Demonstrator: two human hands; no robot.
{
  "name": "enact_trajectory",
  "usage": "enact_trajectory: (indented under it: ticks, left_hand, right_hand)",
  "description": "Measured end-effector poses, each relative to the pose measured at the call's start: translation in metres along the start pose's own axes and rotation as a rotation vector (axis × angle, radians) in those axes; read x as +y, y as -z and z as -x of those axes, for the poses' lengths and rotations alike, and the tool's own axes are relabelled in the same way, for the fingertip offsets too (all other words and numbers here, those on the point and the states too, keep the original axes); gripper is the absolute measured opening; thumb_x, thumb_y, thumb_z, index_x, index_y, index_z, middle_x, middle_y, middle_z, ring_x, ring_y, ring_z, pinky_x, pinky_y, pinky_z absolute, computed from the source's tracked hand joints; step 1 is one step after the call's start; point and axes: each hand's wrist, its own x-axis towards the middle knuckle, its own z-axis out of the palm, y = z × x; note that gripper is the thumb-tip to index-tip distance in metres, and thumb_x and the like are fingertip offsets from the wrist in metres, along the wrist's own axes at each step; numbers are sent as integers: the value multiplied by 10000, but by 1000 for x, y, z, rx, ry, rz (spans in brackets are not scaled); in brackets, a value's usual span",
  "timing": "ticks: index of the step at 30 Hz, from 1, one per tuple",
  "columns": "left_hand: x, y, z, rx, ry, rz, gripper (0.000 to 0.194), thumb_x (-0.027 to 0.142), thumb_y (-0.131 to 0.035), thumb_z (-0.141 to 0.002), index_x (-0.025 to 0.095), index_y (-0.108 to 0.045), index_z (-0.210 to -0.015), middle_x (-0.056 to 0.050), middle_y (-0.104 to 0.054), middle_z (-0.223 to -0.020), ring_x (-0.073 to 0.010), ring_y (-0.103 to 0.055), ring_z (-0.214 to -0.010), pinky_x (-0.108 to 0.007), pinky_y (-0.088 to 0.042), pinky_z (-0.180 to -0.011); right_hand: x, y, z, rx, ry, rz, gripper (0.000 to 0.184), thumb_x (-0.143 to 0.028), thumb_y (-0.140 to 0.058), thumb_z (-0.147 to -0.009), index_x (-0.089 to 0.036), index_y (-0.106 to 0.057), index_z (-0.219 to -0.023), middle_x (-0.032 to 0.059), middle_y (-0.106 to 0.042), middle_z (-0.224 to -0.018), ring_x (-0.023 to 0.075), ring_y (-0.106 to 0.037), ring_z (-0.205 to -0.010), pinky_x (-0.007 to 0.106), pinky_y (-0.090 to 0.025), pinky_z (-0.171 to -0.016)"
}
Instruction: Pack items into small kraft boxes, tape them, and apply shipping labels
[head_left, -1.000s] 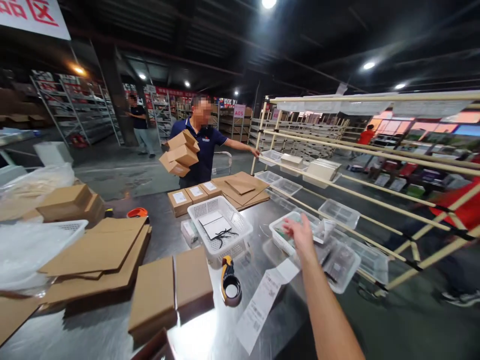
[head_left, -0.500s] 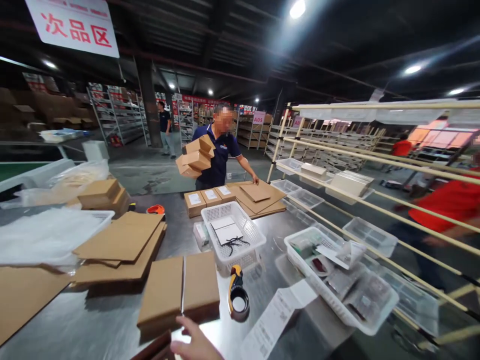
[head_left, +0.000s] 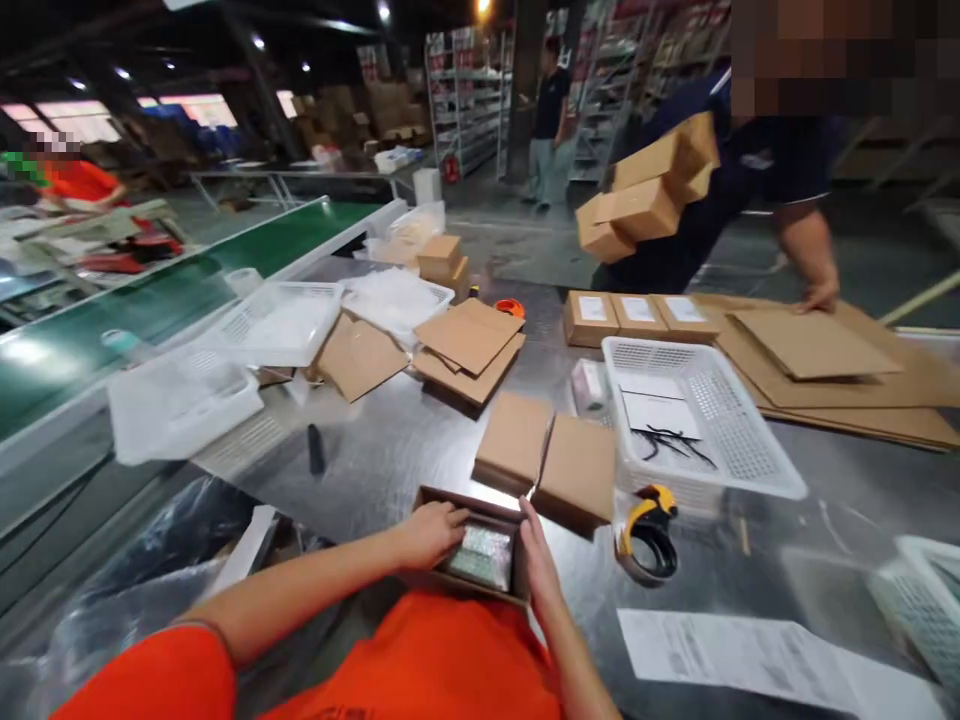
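Note:
An open cardboard box (head_left: 520,597) stands close against my body at the table's near edge. Inside it lies a shiny package (head_left: 484,556) in clear wrapping that looks like bubble wrap. My left hand (head_left: 435,533) reaches over the box's left side, its fingers bent down at the package's upper left corner; the fingertips are partly hidden. Along the right wall is my right hand (head_left: 541,560), holding the box from outside with one fingertip at the far right corner. Just beyond the box sit two closed brown cartons (head_left: 577,465) side by side.
A tape dispenser (head_left: 651,535) and a printed paper sheet (head_left: 720,650) lie to the right. Behind them stands a white basket (head_left: 750,455) with cards and black cords. Flat cardboard (head_left: 469,335) is stacked ahead. A co-worker (head_left: 806,225) across the table carries small boxes (head_left: 645,210).
My view has swung left and down. Both my hands are now at the open box, where before one hand showed with spread fingers. The co-worker appears nearer, leaning over the flat cardboard.

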Motion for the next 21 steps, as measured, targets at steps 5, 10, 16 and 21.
enact_trajectory:
  ticks: [5,10,16,21]
  left_hand:
    - [-12,-19,17,379,55,218,380,181,-401,-929,145,-634,-1228,-168,-643,-1252,-270,-589,-1138,-459,-469,-1018]
    - [-30,-46,46,602,518,910,528,301,-436,-954,195,-400,-1470,-155,-483,-1465,-260,-486,-1319,-475,-420,-1087]
    - [-38,-58,30,277,429,1571,707,361,-648,-879,210,-300,-1476,-137,-578,-1335,-231,-595,-1197,-422,-465,-1026]
    - [-29,-74,0,463,620,1256,1011,179,-888,-549,139,-355,-1407,-161,-554,-1319,-296,-554,-1205,-466,-412,-1089]
  right_hand:
    - [-12,13,13,-57,-133,-307,850,-746,-530,-771,-238,-454,-1449,111,-468,-1510,306,-472,-1363,471,-424,-1097]
    - [-15,31,17,-200,-207,-504,740,-566,-764,-656,-307,-577,-1324,110,-559,-1423,354,-553,-1273,526,-424,-1064]
    - [-3,27,-3,-204,-130,-242,630,-533,-799,-630,-283,-588,-1169,115,-596,-1321,336,-560,-1225,530,-419,-1056]
    - [12,1,-9,40,-67,184,792,-495,-802,-553,-226,-450,-1210,138,-565,-1236,355,-518,-1201,536,-407,-1055]
